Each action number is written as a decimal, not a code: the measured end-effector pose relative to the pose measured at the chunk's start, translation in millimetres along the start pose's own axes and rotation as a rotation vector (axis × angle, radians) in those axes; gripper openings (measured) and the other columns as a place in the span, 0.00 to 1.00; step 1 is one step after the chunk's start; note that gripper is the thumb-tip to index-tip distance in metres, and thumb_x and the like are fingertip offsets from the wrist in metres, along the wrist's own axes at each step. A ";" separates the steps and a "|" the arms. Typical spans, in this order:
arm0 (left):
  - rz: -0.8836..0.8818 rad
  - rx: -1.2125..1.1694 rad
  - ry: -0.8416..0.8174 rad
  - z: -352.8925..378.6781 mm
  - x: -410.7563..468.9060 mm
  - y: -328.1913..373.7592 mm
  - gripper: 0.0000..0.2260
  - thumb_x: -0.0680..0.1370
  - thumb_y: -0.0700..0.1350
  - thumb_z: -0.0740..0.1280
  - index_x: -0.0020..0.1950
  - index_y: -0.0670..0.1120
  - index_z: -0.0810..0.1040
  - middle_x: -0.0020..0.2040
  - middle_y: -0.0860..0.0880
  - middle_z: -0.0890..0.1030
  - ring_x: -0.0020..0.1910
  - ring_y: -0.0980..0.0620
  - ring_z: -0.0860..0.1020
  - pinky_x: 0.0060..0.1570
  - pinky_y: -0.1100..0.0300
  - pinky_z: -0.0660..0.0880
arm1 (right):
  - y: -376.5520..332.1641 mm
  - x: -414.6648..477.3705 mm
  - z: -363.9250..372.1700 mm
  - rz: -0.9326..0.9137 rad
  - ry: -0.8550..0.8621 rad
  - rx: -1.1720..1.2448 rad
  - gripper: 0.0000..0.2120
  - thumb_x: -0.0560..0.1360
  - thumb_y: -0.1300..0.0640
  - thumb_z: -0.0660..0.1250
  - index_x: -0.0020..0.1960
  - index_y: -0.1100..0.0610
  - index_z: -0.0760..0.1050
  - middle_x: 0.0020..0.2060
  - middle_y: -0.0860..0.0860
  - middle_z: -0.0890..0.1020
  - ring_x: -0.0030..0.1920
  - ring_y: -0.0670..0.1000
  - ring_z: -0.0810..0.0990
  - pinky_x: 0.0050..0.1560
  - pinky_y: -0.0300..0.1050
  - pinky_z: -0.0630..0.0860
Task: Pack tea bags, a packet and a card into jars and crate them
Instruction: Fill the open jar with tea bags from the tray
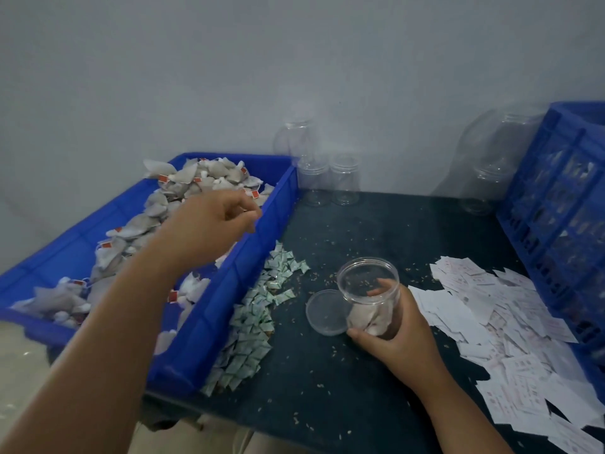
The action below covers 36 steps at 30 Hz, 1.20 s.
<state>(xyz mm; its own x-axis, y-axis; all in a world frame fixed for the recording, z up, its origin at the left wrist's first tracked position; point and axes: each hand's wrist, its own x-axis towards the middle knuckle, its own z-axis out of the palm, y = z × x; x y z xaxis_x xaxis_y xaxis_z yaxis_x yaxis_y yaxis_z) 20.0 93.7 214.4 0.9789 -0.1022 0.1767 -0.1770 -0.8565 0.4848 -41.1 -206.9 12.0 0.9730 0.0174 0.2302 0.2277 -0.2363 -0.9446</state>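
The right grip [393, 335] hugs the tilted jar [368, 280] beside its lid [325, 311], so hold it steady while the left grip [209, 221], curled over the bin's [229, 306] tea bags [170, 191], maybe holding one, I can't tell, brings one over

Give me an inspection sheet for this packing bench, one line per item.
Surface: dark tabletop, work spread across it.
Job's things: clear plastic jar, open, tea bags inside; round clear lid lying beside it; blue plastic tray heaped with more bags; pile of small green-white packets along the tray; pile of white printed cards by the blue slatted crate; empty clear jars at the back.
Clutter: small loose grains scattered on the tabletop.
Grippers: right hand grips the jar; left hand over the tray, fingers curled, hold unclear.
Cables: nothing seen.
Surroundings: plain grey wall.
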 end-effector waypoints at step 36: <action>0.209 -0.273 -0.305 108.1 -25.8 68.4 0.16 0.79 0.44 0.74 0.66 0.55 0.81 0.55 0.58 0.84 0.53 0.62 0.82 0.56 0.65 0.79 | -0.3 2.0 3.5 -0.061 -0.068 -0.049 0.37 0.66 0.48 0.86 0.71 0.38 0.74 0.64 0.43 0.85 0.63 0.46 0.85 0.56 0.39 0.83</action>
<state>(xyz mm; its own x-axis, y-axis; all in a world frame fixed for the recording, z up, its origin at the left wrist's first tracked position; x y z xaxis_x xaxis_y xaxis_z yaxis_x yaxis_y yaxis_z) -6.4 -16.9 150.4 0.8973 -0.4379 0.0547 -0.3544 -0.6412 0.6806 -39.1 -203.4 11.8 0.9582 0.0987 0.2686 0.2858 -0.2797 -0.9166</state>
